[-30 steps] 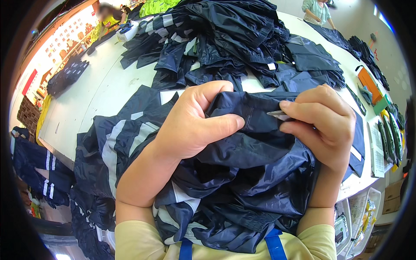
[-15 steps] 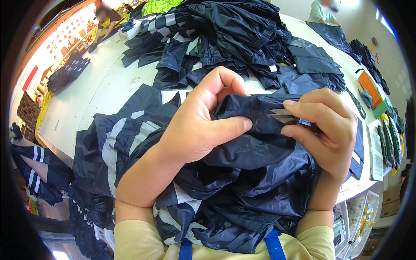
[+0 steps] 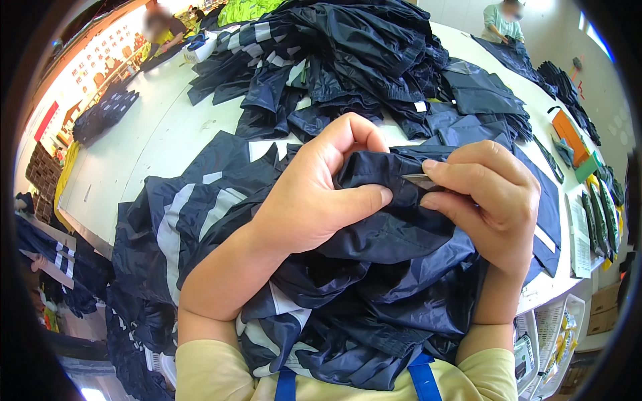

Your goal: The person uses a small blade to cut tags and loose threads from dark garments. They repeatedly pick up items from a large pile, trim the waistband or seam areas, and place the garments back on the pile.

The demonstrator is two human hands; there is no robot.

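A dark navy garment [image 3: 394, 230] of thin shiny fabric with pale grey stripes lies bunched over my lap and against the table edge. My left hand [image 3: 304, 184] pinches a gathered fold of it, thumb in front and fingers curled behind. Between the thumb and fingers of my right hand [image 3: 488, 197] is a small pair of thread snips [image 3: 418, 180]. Its pointed metal blades face left and lie against the fold, just right of my left thumb. Most of the snips' body is hidden inside my right hand.
Across the white table [image 3: 167, 144] rises a large heap of dark garments [image 3: 361, 50]. An orange box [image 3: 568, 130] and several packets [image 3: 598, 217] line the right side, above a white basket [image 3: 558, 334]. Other people [image 3: 501, 23] handle dark fabric at the far right, far left and left edge.
My right hand has shifted slightly left, bringing the snips closer to my left thumb. My left hand has barely moved, still gripping the fold. Striped fabric at the left edge has changed position.
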